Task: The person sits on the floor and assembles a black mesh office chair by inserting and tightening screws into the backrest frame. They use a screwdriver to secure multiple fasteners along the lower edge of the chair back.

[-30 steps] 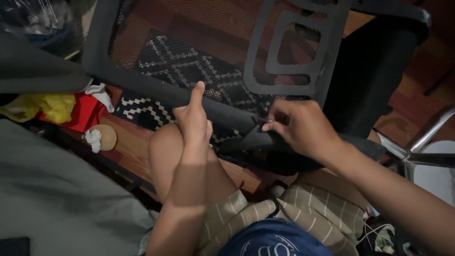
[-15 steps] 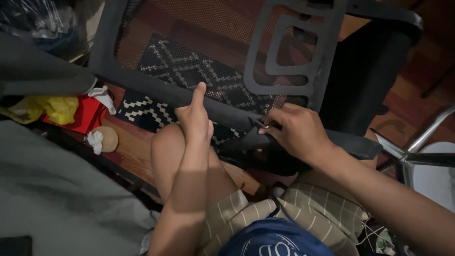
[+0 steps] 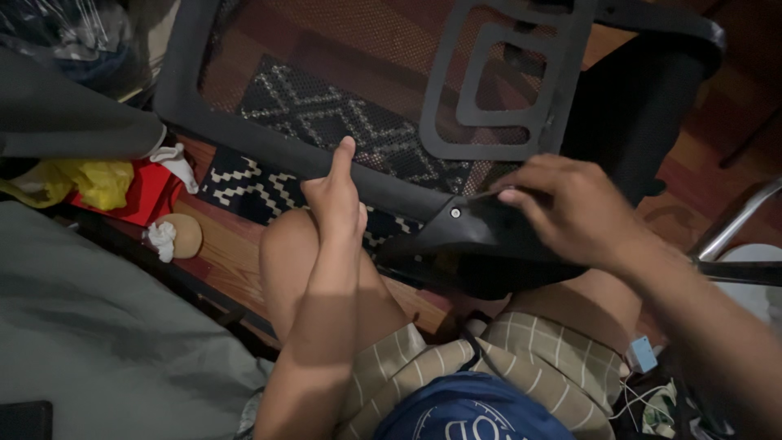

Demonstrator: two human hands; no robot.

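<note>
Item: black mesh chair backrest [image 3: 269, 90], laid flat over the floor across the seated person's knees, its frame rim running from upper left down toward the middle; patterned rug [image 3: 244, 183] visible through and below the mesh

Fitted part: black plastic lumbar frame [image 3: 505, 73] on the backrest, in place

Joint: black plastic bracket [image 3: 481, 236] at the lower end of the backrest, one small pale screw head [image 3: 455, 213] seated in it; no loose screws or tools could be made out, so the work appeared part done, with at least one fastener in and the rest of the joint hidden under the hand

Right hand [image 3: 570, 208]: palm down over the top edge of the bracket, fingers curled and blurred, fingertips at the bracket's rim; whether it pinched something small could not be told

Left hand [image 3: 336, 200]: closed into a loose fist resting against the backrest rim, forefinger stuck straight up along the frame, forearm rising from the lower edge past the bare knee [image 3: 285, 244]; it held nothing visible, only bracing

Both hands well apart, one on each side of the screw

Surroundings: red bag [image 3: 142, 195] and yellow plastic [image 3: 94, 181] at left, round tan object [image 3: 186, 235] near them, grey cloth [image 3: 90, 342] lower left, striped shorts [image 3: 554, 358] below
</note>
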